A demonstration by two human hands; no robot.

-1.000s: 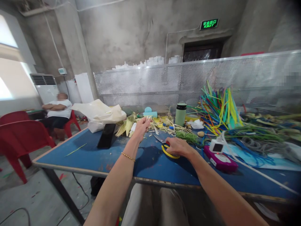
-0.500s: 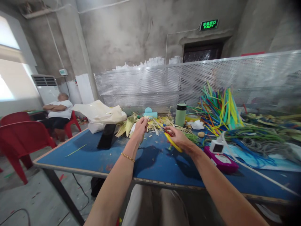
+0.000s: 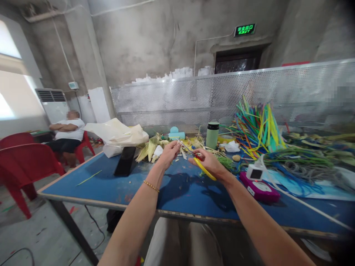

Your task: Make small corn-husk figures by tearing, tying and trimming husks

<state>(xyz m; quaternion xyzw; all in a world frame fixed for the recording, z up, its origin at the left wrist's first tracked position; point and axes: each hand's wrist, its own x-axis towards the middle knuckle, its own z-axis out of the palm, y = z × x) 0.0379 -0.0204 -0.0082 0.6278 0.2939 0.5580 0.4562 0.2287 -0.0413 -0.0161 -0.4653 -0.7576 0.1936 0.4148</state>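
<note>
Scissors (image 3: 204, 170) with yellow handles are in my right hand (image 3: 210, 162), fingers wrapped round the grips. Their blades point up and left toward my left hand (image 3: 170, 153). That hand is closed in a pinch, with a small pale piece at its fingertips, too small and blurred to name. The blade tips reach close to this piece; whether they touch it I cannot tell. Behind both hands lies a litter of dry, straw-coloured husk scraps (image 3: 151, 149). A tangle of thin green strands (image 3: 226, 163) sits just right of my right hand.
On the blue table (image 3: 111, 190) a black phone (image 3: 124, 161) and a cream-coloured bag (image 3: 116, 135) are at the left. A green bottle (image 3: 212, 136), colourful strips (image 3: 260, 127) and a purple box with a white plug (image 3: 259, 186) stand to the right. A seated person (image 3: 68, 129) is beyond.
My left hand has moved slightly right, closer to my right hand and the scissors. The scissors stay in my right hand. The whole view has shifted a little.
</note>
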